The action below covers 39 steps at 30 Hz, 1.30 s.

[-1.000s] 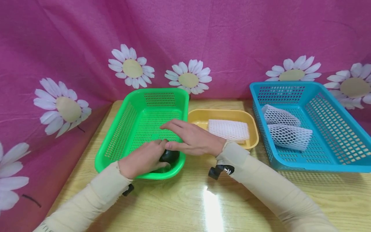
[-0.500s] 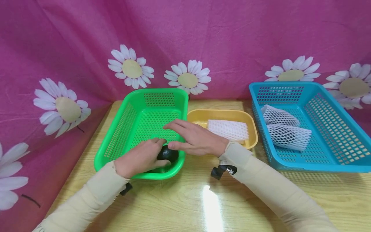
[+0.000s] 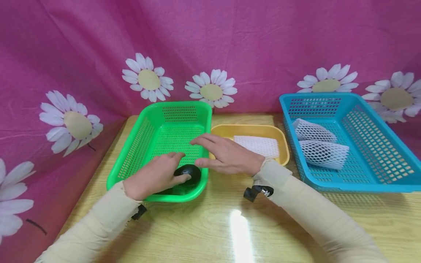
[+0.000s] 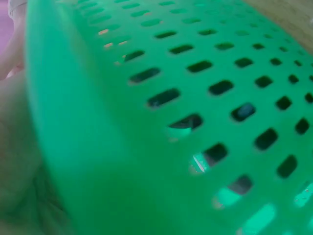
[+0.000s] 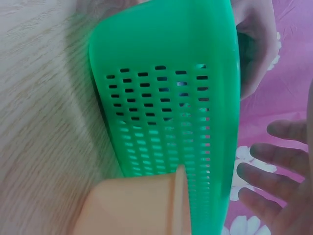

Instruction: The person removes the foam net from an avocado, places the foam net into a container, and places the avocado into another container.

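In the head view, a dark, glossy oval fruit [image 3: 190,173], which looks like an avocado, lies in the near right corner of the green basket [image 3: 113,181]. My left hand [image 3: 154,177] reaches over the near rim with fingers spread; its thumb lies against the fruit. Something else dark shows partly beneath that hand. Over the basket's right rim hovers my right hand [image 3: 227,155], fingers extended and holding nothing; the right wrist view shows those fingers [image 5: 274,159] apart from the rim. The basket wall [image 4: 112,161] hides the left hand's grip side in the left wrist view.
Right of the green basket stands a yellow tray [image 3: 285,155] with white foam netting [image 3: 258,145] in it. Farther right, a blue basket [image 3: 348,187] contains two white net sleeves [image 3: 323,154]. Behind the table [image 3: 210,226] hangs a pink flowered cloth [image 3: 256,44].
My left hand has shifted left, and more of the dark fruit shows between thumb and fingers. My right hand has drifted slightly right. The head view has shifted a little.
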Each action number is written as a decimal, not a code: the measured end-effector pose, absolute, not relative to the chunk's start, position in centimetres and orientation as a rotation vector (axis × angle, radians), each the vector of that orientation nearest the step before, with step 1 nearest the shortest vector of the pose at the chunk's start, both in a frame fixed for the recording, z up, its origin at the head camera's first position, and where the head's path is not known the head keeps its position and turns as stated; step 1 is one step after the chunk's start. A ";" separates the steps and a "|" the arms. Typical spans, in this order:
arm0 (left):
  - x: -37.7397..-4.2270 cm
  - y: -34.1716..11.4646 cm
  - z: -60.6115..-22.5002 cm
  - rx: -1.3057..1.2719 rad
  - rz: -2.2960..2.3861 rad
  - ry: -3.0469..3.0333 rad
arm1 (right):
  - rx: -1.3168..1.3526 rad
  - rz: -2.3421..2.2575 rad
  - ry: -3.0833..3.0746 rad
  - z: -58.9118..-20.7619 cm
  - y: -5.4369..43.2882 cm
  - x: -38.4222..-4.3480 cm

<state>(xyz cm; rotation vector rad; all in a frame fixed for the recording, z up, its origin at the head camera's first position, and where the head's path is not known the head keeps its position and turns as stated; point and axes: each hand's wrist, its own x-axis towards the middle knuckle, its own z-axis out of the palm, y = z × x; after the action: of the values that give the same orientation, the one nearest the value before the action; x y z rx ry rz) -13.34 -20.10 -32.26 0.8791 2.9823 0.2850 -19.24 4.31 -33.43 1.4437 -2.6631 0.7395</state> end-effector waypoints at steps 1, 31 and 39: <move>-13.4 -20.1 -32.2 0.881 0.290 2.990 | 1.439 0.737 -2.667 -33.3 4.5 -19.2; -13.7 -16.5 -30.1 1.013 0.488 3.088 | 1.133 0.478 -2.801 -29.8 12.5 -18.4; -13.5 -15.4 -29.7 1.002 0.553 3.064 | 1.050 0.401 -2.820 -29.3 15.1 -18.2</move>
<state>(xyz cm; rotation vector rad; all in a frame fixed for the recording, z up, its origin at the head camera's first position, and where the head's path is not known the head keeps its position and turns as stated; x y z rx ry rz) -13.55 -15.40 -29.72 1.0025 3.0639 0.5530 -18.16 15.15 -29.33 1.0499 -2.8198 0.4007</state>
